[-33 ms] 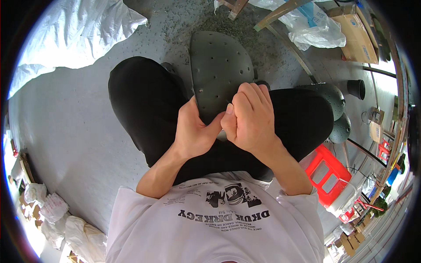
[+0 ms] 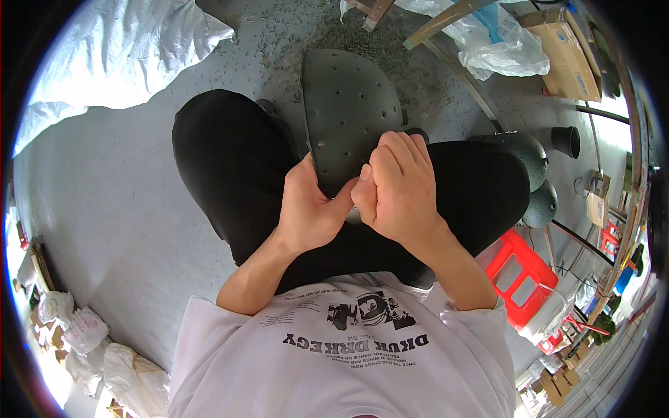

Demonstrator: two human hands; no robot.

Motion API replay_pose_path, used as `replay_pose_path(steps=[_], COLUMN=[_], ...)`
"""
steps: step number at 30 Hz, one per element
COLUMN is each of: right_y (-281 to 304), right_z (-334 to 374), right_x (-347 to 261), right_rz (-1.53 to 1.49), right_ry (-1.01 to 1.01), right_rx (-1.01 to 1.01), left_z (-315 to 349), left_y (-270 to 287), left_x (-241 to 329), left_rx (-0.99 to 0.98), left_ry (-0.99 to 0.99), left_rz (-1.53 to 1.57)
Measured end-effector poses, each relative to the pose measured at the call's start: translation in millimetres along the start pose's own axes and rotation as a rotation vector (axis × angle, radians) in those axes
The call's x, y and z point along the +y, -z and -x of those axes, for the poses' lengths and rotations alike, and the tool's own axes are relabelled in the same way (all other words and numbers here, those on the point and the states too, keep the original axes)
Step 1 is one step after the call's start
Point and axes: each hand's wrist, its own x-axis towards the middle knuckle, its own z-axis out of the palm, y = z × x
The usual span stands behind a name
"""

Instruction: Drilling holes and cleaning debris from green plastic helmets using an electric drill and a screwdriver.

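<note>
A dark green, curved plastic half-dome shell [image 2: 348, 104], dotted with small holes, is held up between my knees. My left hand [image 2: 306, 205] is closed on its near left edge, with the thumb lying across the near end and the other fingers hidden behind the shell. Against the near right side of the shell, my right hand [image 2: 401, 184] is curled into a fist, its thumb bent beside my left thumb tip. Whatever the right fingers grip is hidden.
More perforated green domes [image 2: 526, 160] stand beyond my right knee, near a small black pot [image 2: 565, 142]. A red stool [image 2: 521, 275] is at right. Cardboard boxes [image 2: 561, 59] and plastic sheeting [image 2: 125, 49] lie farther off. Small dark bits [image 2: 362, 35] litter the floor ahead.
</note>
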Motion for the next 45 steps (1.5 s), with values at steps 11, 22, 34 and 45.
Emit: replay_pose_path(steps=[11, 22, 34, 45], right_y=[-4.8, -6.1, 44.4, 40.1], right_z=[3.4, 3.6, 4.2, -0.5], right_x=[3.1, 6.2, 44.5, 35.0], right_rz=[-0.003, 0.018, -0.472, -0.577], right_ry=[0.009, -0.002, -0.514, -1.054], right_rx=[-0.054, -0.072, 0.594, 0.451], left_z=[0.8, 0.0, -0.8, 0.4], left_y=[0.9, -0.8, 12.2, 0.2], left_x=[-7.9, -6.5, 4.5, -0.8], left_rx=[-0.006, -0.003, -0.110, -0.165], left_ry=[-0.041, -0.046, -0.017, -0.027], left_rz=[0.012, 0.010, 0.237, 0.423])
